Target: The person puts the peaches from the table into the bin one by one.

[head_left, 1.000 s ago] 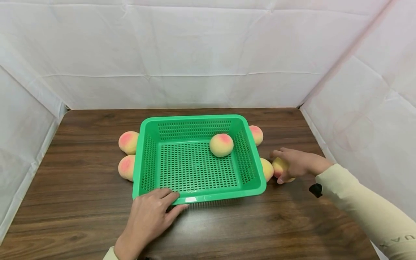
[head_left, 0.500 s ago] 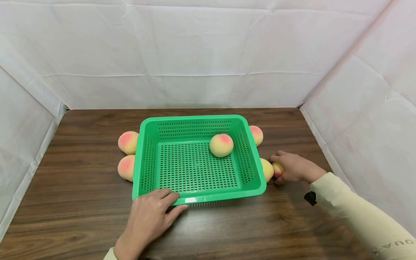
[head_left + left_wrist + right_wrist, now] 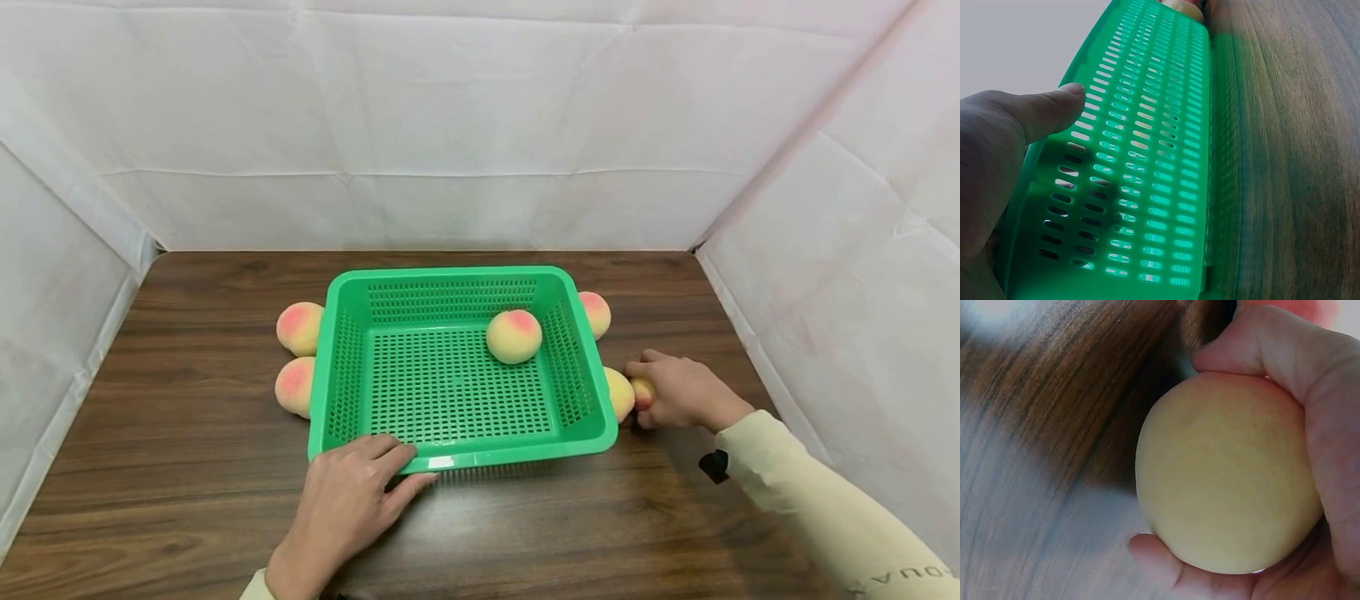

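My left hand [image 3: 348,496] grips the near rim of a green plastic basket [image 3: 517,454], fingers over the edge. In the left wrist view its thumb [image 3: 1054,112] presses the slotted outer wall. To the right of the basket, my right hand [image 3: 686,392] holds a peach [image 3: 1229,475], its thumb and fingers curled round the fruit. From the head view most of that peach is hidden by the hand. Another peach [image 3: 619,393] lies between it and the basket's right wall. One peach [image 3: 513,337] sits inside the basket, toward the right.
Two peaches [image 3: 300,328] lie against the basket's left side, one nearer than the other. A further peach [image 3: 595,314] is by its far right side. White sheeting [image 3: 450,125] walls the dark wooden table [image 3: 187,500] at the back and sides.
My right hand has closed round the peach at the right, its fingers now wrapped over more of it. The left hand and the basket stay where they were.
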Available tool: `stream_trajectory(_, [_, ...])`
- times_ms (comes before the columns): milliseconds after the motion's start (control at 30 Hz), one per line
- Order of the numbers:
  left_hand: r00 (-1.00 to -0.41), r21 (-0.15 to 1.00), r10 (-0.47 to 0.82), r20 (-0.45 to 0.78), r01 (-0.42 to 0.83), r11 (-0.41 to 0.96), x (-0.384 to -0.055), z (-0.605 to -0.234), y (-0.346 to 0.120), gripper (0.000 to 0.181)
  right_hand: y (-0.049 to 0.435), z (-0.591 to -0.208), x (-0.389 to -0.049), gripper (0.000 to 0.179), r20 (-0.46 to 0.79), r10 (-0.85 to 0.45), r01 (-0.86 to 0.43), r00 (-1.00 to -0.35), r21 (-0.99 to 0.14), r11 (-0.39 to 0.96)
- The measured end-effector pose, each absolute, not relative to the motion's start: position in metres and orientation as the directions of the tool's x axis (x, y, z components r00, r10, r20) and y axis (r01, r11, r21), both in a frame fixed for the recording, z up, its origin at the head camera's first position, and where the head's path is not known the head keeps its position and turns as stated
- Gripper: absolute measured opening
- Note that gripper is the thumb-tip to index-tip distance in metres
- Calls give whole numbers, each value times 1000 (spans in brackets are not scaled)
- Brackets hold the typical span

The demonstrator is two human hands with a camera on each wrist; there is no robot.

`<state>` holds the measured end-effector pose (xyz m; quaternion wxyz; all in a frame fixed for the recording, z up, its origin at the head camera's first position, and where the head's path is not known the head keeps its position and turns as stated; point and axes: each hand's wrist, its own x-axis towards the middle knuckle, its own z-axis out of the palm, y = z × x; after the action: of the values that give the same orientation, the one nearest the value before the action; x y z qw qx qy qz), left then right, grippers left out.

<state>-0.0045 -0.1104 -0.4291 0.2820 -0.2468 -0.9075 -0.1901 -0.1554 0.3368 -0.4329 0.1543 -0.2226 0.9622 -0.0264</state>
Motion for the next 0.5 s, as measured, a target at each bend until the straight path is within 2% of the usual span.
stream_trajectory(167, [-724,207,344,598,554,807,-5,-430,-110,59,339,-433,-156,44,-287,-449,-430,-846,-132,893])
stream_trajectory(367, [-726,199,351,591,553,809,-5,-428,-110,31,340,-429,-160,42,-292,-455,-435,-841,-137,890])
stream_trajectory(500, [-729,196,352,587,549,812,-5,-427,-111,29,340,-422,-163,42,-292,-447,-428,-845,-132,894])
